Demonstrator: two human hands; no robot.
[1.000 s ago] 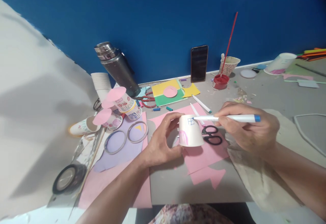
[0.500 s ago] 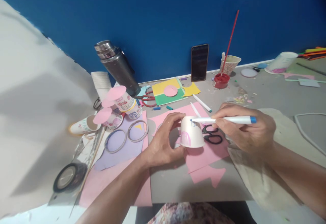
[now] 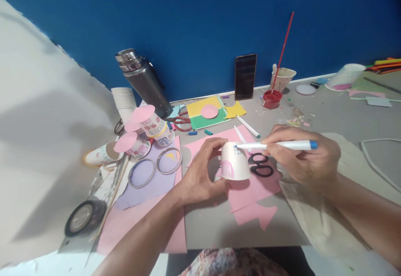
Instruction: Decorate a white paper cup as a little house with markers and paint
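steel flask [image 3: 142,81] at 10 o'clock, leaning on the blue wall | phone [image 3: 245,77] at 12 o'clock, upright against the wall | red paint pot [image 3: 271,99] at 1 o'clock, just beside a cup with a red brush [image 3: 282,49] | black scissors [image 3: 262,165] at centre on pink paper | tape roll [image 3: 82,218] at 8 o'clock

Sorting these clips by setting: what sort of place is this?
Probably a craft or art table. The right hand holds a marker against a paper cup in the left hand; coloured paper, scissors and a paint pot lie around.
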